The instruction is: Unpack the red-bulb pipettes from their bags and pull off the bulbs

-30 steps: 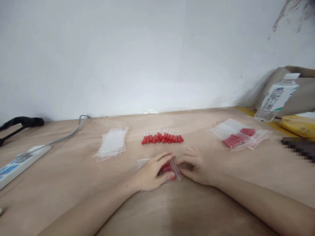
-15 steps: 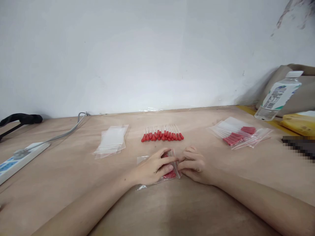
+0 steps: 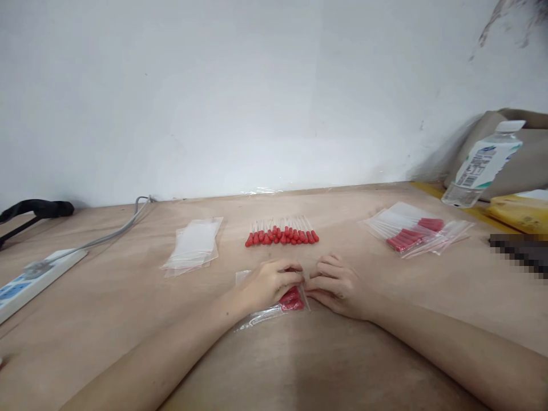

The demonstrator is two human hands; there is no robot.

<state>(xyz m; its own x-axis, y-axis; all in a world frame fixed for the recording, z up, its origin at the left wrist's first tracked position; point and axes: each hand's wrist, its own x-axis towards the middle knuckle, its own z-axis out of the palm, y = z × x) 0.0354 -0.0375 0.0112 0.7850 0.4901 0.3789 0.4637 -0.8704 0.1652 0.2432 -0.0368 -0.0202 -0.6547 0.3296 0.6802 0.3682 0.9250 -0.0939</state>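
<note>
A clear zip bag with red-headed sticks inside lies flat on the table in front of me, its opening edge toward the right. My left hand rests over the bag with curled fingers, gripping it near that edge and covering much of what it holds. At the same edge, the fingertips of my right hand are pinched together on the bag. Just beyond my hands is a row of loose white sticks with red heads, their heads facing me.
Flat zip bags are stacked to the left. Filled bags lie overlapping on the right. A power strip with a grey cable is at far left. At far right stand a plastic bottle and a yellow package. A wall closes off the back.
My left fingers have drawn in and curled, with the thumb no longer lying over the red heads, which show more plainly. My right hand has shifted slightly left along the bag's edge.
</note>
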